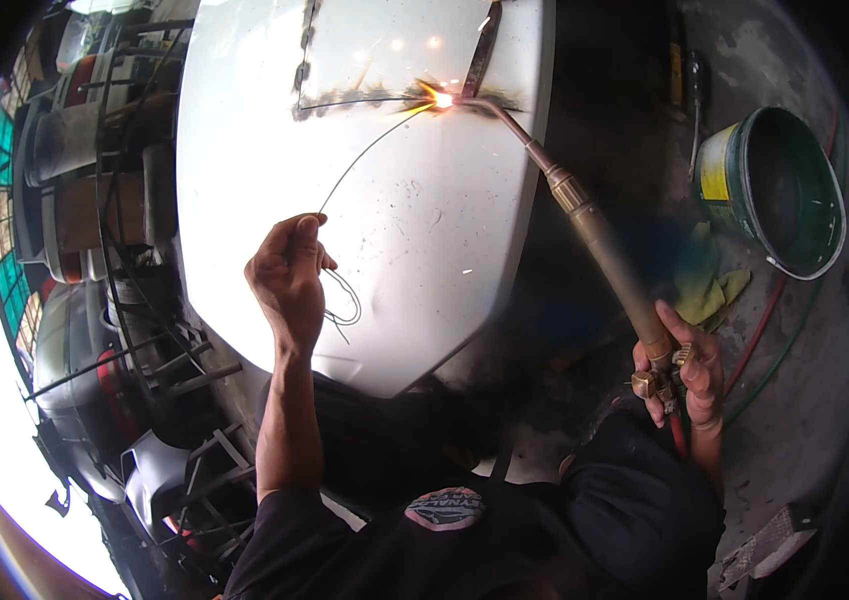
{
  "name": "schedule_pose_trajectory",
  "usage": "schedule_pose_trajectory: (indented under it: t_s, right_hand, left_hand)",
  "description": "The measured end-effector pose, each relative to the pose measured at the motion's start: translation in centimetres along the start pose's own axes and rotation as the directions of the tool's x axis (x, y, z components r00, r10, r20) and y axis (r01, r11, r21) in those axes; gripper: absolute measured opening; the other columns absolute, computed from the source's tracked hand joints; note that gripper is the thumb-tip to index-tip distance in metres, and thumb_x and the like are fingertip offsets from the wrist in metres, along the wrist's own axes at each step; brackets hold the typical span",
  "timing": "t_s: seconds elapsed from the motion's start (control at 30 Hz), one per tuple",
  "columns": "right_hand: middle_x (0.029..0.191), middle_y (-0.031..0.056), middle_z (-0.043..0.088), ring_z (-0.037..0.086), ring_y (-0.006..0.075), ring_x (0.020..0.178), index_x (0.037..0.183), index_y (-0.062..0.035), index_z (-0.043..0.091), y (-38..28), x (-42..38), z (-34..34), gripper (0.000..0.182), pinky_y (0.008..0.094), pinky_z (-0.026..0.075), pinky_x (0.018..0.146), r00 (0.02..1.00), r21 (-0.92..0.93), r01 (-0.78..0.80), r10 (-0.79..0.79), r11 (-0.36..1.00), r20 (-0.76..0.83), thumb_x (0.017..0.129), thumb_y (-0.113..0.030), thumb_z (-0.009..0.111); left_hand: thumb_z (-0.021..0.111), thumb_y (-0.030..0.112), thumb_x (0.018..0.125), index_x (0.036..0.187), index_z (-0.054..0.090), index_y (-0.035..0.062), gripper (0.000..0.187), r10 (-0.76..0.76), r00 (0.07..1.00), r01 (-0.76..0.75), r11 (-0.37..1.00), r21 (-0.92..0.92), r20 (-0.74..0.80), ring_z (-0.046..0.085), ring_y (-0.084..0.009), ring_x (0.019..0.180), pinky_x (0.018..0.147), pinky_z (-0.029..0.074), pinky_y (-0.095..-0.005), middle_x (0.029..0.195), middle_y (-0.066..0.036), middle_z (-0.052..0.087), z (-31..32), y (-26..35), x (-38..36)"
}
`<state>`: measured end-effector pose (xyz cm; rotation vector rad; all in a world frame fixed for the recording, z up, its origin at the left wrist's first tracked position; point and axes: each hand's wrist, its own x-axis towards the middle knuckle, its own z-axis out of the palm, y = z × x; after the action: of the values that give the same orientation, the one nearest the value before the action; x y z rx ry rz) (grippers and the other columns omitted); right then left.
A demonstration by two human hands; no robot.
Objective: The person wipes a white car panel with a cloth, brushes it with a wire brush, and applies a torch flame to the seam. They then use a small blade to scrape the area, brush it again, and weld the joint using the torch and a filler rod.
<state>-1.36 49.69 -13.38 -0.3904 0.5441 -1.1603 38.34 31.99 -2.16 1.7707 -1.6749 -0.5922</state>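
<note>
My left hand (290,270) pinches a thin welding wire (363,150) above a white car panel (395,230). One end of the wire reaches up to the flame, and a loose coil of it hangs below my fingers. In my right hand (690,370) is a brass gas welding torch (585,215), gripped near its valve knobs. Its bent tip points left, with a bright glow and sparks where it meets the wire. Scorched dark marks run along a seam (355,103) on the panel. A dark metal strip (483,50) lies just above the torch tip.
A green bucket (795,195) lies tipped on the floor to the right, near a yellowish cloth (725,295). Red and green hoses (780,345) run across the floor there. On the left stand metal racks (145,370) holding car parts.
</note>
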Motion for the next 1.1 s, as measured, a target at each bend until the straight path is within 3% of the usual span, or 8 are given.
schedule_pose_trajectory:
  t_s: [0.33, 0.53, 0.6, 0.67, 0.8, 0.9, 1.03, 1.1]
  right_hand:
    - [0.099, 0.0224, 0.065, 0.067, 0.0205, 0.058, 0.161, -0.008, 0.038, -0.7, -0.8, 0.1, 0.071, 0.0266, 0.055, 0.042, 1.0, 0.014, 0.013, -0.013, 1.0, 0.003, 0.1, -0.031, 0.067]
    - [0.106, 0.0319, 0.062, 0.069, 0.0248, 0.063, 0.162, -0.0058, 0.035, -3.5, -2.7, -0.5, 0.079, 0.0272, 0.059, 0.052, 0.98, 0.112, 0.128, -0.143, 0.985, 0.135, 0.096, -0.026, 0.074]
    - [0.106, 0.029, 0.065, 0.069, 0.0223, 0.063, 0.16, -0.0055, 0.038, -3.5, -2.8, 0.8, 0.076, 0.0258, 0.058, 0.054, 0.973, 0.141, 0.119, -0.144, 0.983, 0.181, 0.093, -0.014, 0.072]
    - [0.102, 0.0214, 0.069, 0.068, 0.0166, 0.062, 0.158, -0.0049, 0.042, -3.8, -2.1, 1.4, 0.076, 0.0235, 0.057, 0.053, 0.966, 0.02, 0.045, -0.048, 0.999, 0.254, 0.087, -0.001, 0.067]
    - [0.097, 0.0133, 0.071, 0.066, 0.0104, 0.06, 0.154, -0.0021, 0.048, -2.7, -2.4, 1.2, 0.076, 0.0221, 0.056, 0.052, 0.948, -0.067, 0.001, 0.02, 0.998, 0.317, 0.081, 0.006, 0.064]
    - [0.098, 0.0126, 0.071, 0.065, 0.0094, 0.058, 0.153, -0.0019, 0.05, -2.8, -2.7, 1.1, 0.074, 0.0218, 0.055, 0.052, 0.946, -0.126, -0.037, 0.075, 0.991, 0.314, 0.08, 0.006, 0.064]
    - [0.097, 0.0122, 0.071, 0.064, 0.0091, 0.057, 0.153, -0.0039, 0.051, -3.1, -3.1, 0.9, 0.074, 0.0219, 0.055, 0.053, 0.947, -0.091, -0.004, 0.033, 0.996, 0.32, 0.08, 0.006, 0.065]
    - [0.097, 0.0121, 0.071, 0.064, 0.0092, 0.057, 0.153, -0.0036, 0.051, -3.4, -3.3, 0.8, 0.075, 0.0223, 0.055, 0.053, 0.947, -0.141, 0.014, 0.033, 0.99, 0.319, 0.08, 0.006, 0.065]
  left_hand:
    - [0.06, 0.018, 0.107, 0.103, 0.069, -0.0109, 0.031, -0.09, 0.996, 0.086, 0.991, -0.098, -0.03, 0.049, -0.0101, 0.055, 0.057, 0.051, -0.0296, 0.061, -0.002, 0.051, -0.7, 1.9, -2.4]
    - [0.048, 0.021, 0.112, 0.111, 0.06, -0.002, 0.027, -0.353, 0.845, 0.453, 0.871, -0.189, 0.401, 0.063, -0.0135, 0.069, 0.066, 0.049, -0.0278, 0.077, -0.008, 0.063, 5.0, 4.1, -15.4]
    - [0.051, 0.024, 0.111, 0.113, 0.06, -0.0005, 0.026, -0.169, 0.879, 0.192, 0.981, -0.005, 0.446, 0.06, -0.019, 0.079, 0.076, 0.051, -0.0346, 0.081, -0.011, 0.062, 9.1, 2.0, -18.1]
    - [0.052, 0.025, 0.109, 0.112, 0.06, -0.0003, 0.027, -0.341, 0.802, 0.426, 0.902, -0.07, 0.49, 0.061, -0.0231, 0.083, 0.08, 0.051, -0.0363, 0.085, -0.015, 0.062, 13.6, -0.5, -18.4]
    - [0.054, 0.028, 0.107, 0.125, 0.058, -0.0012, 0.034, 0.256, 0.828, -0.245, 0.965, -0.09, 0.498, 0.065, -0.0329, 0.098, 0.083, 0.053, -0.0419, 0.119, -0.022, 0.063, 21.3, -11.9, -17.2]
    - [0.055, 0.025, 0.106, 0.14, 0.052, -0.0011, 0.043, 0.011, 0.832, -0.161, 0.961, 0.223, 0.555, 0.065, -0.038, 0.109, 0.086, 0.054, -0.0447, 0.137, -0.025, 0.057, 24.4, -11.4, -14.3]
    - [0.06, 0.017, 0.101, 0.146, 0.048, 0.0013, 0.049, 0.282, 0.936, -0.307, 0.947, 0.098, 0.209, 0.064, -0.0434, 0.112, 0.087, 0.056, -0.0455, 0.14, -0.028, 0.055, 28.3, -10.7, -15.4]
    - [0.063, 0.014, 0.099, 0.15, 0.046, 0.0049, 0.055, -0.111, 0.798, 0.159, 0.987, -0.03, 0.592, 0.061, -0.0469, 0.116, 0.093, 0.055, -0.0489, 0.137, -0.03, 0.053, 26.5, -1.4, -14.6]
